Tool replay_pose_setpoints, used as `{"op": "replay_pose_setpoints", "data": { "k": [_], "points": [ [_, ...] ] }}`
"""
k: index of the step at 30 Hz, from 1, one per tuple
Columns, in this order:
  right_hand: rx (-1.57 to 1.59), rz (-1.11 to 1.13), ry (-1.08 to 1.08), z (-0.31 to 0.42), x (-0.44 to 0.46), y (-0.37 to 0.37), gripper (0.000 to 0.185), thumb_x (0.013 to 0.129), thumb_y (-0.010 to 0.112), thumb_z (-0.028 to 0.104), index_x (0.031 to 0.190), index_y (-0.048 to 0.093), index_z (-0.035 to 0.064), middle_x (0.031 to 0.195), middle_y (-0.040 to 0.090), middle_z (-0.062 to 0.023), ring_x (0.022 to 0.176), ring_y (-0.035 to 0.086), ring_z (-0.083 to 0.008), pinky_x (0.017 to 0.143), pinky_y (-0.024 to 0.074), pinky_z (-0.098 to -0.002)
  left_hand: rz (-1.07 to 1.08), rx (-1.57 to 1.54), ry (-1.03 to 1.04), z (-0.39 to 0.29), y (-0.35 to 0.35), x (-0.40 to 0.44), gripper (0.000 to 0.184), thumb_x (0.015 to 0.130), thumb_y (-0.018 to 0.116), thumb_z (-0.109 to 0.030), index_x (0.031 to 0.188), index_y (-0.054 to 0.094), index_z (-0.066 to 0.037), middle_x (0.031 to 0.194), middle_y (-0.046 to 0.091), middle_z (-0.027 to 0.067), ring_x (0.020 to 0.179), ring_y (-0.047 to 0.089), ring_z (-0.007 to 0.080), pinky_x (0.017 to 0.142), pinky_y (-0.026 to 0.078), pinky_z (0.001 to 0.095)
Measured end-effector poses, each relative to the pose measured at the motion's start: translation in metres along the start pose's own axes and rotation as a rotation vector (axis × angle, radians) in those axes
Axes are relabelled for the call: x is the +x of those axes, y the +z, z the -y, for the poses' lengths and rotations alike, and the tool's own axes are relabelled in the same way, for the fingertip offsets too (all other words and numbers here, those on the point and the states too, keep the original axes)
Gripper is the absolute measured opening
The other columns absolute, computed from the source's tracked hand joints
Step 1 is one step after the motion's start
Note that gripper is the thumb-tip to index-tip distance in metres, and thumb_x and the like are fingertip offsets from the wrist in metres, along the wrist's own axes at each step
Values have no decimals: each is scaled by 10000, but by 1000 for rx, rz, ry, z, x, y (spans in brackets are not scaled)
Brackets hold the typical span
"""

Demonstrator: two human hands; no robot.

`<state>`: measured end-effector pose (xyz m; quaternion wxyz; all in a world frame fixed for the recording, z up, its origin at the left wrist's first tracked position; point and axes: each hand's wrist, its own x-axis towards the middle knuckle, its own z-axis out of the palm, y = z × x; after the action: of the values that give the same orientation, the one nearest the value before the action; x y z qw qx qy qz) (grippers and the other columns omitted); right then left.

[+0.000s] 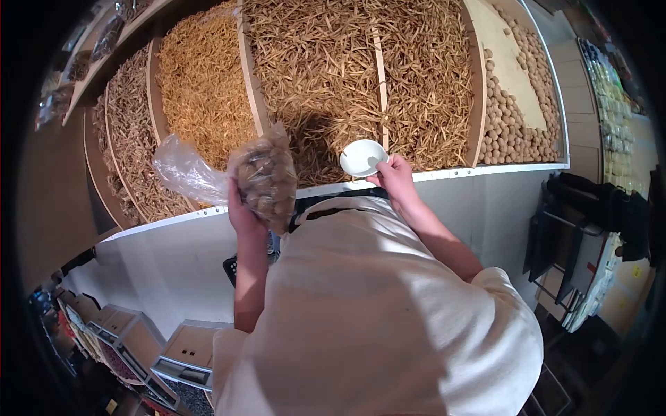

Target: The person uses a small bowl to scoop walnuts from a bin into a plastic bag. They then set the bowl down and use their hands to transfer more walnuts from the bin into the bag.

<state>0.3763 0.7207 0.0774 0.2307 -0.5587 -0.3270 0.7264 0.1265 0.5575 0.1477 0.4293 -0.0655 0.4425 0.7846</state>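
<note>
Clear plastic wraps a bag of round brown pieces [267,179], which my left hand [243,208] holds from its left side and below. The bag's loose, crumpled plastic end [187,170] spreads left over the bins. Pinched at its right edge by my right hand [395,177] is a small white bowl [361,158], above the front rim of the display. Behind the bowl and bag lie bins of dried brown strips [319,62] and yellow shreds [201,76]. The bag and bowl are apart.
Wooden dividers [380,83] separate the bins, and a white metal edge [451,173] runs along their front. Round brown nuts [503,118] fill part of the right bin. A dark folding chair [569,243] stands at the right, grey cabinets [187,353] at the lower left.
</note>
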Motion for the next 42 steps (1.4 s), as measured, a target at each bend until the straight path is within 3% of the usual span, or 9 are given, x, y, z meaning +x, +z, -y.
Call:
{"op": "replay_pose_setpoints", "data": {
  "k": [18,27,29,32,34,42],
  "points": [
    [-38,86,-114,20,-3,-10,109,870,545,-10,828,457,38,825,582,-76,694,657,-154,636,596,-267,142,-4,-33,15,16,-13,530,1043,238,-382,1388,390,-9,1348,496,181,1217,517,321,1031,425,450],
    [100,125,-196,35,-8,-19,72,879,510,10,850,457,49,839,621,-101,662,658,-178,615,579,-283,204,105,-29,31,47,-16,548,1043,240,-386,1391,386,11,1349,494,195,1222,512,327,1036,419,441],
    [120,121,-218,35,-9,-26,63,880,507,15,855,460,49,841,627,-102,654,652,-174,608,573,-280,23,151,-16,40,61,-20,536,1042,247,-390,1410,374,-20,1371,476,186,1243,493,332,1053,401,452],
    [90,188,-194,27,-6,-41,40,874,509,21,871,476,42,789,617,-91,638,642,-161,600,564,-260,16,142,-35,55,62,-21,518,1038,283,-389,1424,367,-55,1399,457,160,1261,476,331,1065,387,464],
    [120,153,-182,29,-15,-50,50,867,518,13,856,473,32,775,598,-81,625,638,-154,577,559,-255,-31,126,-45,63,62,-27,512,1036,309,-382,1428,363,-57,1411,448,152,1271,469,327,1071,381,465],
    [185,-40,-180,16,-36,-84,63,861,525,32,857,462,36,779,607,-95,636,650,-173,571,560,-265,136,217,-177,75,84,-45,517,1041,281,-379,1430,353,-47,1426,430,153,1276,466,318,1073,377,455]
  ]
}}
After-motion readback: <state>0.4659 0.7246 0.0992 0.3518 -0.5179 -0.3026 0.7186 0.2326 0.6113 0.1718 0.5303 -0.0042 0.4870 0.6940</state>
